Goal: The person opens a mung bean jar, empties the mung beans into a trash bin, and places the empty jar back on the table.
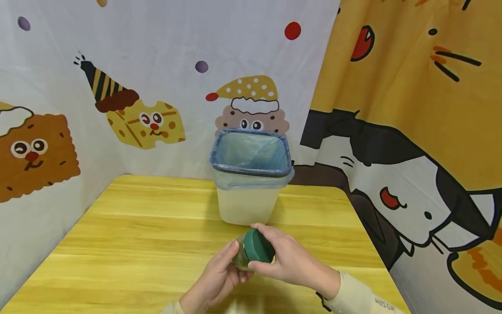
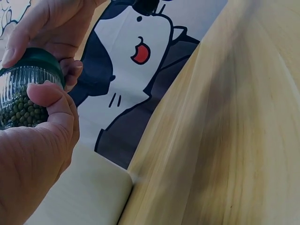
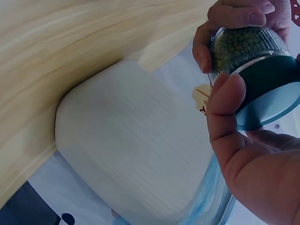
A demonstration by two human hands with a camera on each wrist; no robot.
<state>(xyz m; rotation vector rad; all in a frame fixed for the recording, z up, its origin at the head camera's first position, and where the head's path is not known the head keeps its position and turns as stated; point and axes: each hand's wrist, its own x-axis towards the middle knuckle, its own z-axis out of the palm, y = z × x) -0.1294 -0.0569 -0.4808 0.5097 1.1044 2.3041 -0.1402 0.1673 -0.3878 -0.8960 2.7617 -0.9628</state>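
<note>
In the lower middle of the head view, the left hand [image 1: 217,277] has its grip curled around a clear ribbed jar [image 1: 240,258], tilted above the tabletop [image 1: 129,244]. The right hand [image 1: 296,261] has its grip closed on the green lid [image 1: 259,246], which sits on the jar. Small green beans [image 2: 23,110] show through at the left edge of the left wrist view. At the head view's centre stands a pale bin [image 1: 247,205], a bluish liner [image 1: 251,152] folded over its rim.

One jar [image 1: 249,251], one bin [image 1: 249,205].
</note>
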